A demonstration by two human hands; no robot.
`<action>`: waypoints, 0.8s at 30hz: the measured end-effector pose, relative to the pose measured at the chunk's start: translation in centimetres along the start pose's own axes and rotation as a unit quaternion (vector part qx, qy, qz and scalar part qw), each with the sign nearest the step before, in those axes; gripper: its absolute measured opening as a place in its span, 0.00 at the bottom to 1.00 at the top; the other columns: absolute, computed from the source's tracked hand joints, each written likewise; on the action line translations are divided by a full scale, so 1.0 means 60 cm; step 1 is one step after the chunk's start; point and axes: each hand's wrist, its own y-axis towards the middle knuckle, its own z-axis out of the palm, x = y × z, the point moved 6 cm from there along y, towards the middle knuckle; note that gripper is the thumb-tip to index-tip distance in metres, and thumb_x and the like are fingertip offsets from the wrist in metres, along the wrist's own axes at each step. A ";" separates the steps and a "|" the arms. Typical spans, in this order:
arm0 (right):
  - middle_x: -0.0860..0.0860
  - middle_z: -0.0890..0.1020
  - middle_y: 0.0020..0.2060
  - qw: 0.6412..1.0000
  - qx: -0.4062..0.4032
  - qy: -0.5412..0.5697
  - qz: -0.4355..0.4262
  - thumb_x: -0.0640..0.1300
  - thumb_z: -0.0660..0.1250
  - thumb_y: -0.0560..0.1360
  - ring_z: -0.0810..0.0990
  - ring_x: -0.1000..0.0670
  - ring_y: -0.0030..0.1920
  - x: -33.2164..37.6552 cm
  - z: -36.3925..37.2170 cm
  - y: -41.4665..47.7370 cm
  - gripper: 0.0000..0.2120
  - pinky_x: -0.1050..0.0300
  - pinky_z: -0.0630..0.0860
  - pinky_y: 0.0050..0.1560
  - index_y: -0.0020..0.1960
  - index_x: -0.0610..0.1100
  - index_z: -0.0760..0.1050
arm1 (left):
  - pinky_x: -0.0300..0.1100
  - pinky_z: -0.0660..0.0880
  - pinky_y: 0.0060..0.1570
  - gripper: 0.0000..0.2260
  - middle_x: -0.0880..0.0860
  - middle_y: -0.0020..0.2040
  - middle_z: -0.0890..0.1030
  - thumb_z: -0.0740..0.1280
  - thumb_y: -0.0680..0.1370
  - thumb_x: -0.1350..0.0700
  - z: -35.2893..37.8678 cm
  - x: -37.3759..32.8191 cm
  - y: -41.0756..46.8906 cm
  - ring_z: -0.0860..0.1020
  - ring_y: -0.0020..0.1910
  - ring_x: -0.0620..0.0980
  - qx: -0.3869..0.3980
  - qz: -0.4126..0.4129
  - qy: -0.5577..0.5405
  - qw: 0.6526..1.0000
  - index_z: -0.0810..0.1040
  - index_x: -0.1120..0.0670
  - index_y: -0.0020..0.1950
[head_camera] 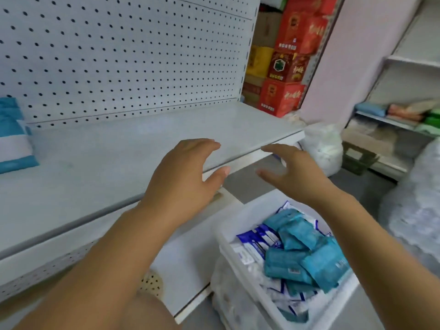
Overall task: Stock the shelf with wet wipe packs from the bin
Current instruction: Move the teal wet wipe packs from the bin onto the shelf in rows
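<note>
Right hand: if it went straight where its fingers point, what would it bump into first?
Probably the front edge of the white shelf, just beyond the right hand; depth is unclear.

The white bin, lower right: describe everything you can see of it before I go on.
The bin is a white, slightly translucent plastic tub with a thick rim and no lid, upright beside the lower shelf's front corner. It holds loosely heaped wet wipe packs, teal ones on top, blue-and-white ones beneath and leftward. Its near end runs out of frame. The right hand hovers open above its far end, not touching it.
</note>
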 end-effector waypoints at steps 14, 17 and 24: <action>0.59 0.78 0.61 0.966 0.193 -0.023 0.169 0.59 0.73 0.73 0.77 0.53 0.61 -0.250 0.051 -0.166 0.17 0.61 0.72 0.59 0.60 0.60 0.77 | 0.42 0.67 0.64 0.24 0.50 0.70 0.74 0.67 0.79 0.43 0.230 -0.004 -0.100 0.71 0.69 0.49 0.194 -0.062 -0.034 0.978 0.72 0.50 0.73; 0.57 0.76 0.65 0.933 0.294 -0.086 0.191 0.60 0.73 0.72 0.75 0.51 0.63 -0.309 0.099 -0.210 0.20 0.56 0.69 0.65 0.63 0.61 0.76 | 0.41 0.65 0.67 0.26 0.48 0.73 0.72 0.66 0.79 0.41 0.256 0.030 -0.123 0.69 0.71 0.47 0.248 -0.077 -0.013 0.966 0.71 0.49 0.74; 0.54 0.71 0.71 0.905 0.337 -0.214 0.147 0.61 0.75 0.70 0.64 0.47 0.73 -0.364 0.151 -0.237 0.34 0.44 0.60 0.74 0.73 0.58 0.68 | 0.47 0.64 0.72 0.30 0.50 0.75 0.69 0.69 0.76 0.40 0.322 0.068 -0.155 0.64 0.75 0.50 0.329 -0.088 0.023 0.940 0.69 0.51 0.75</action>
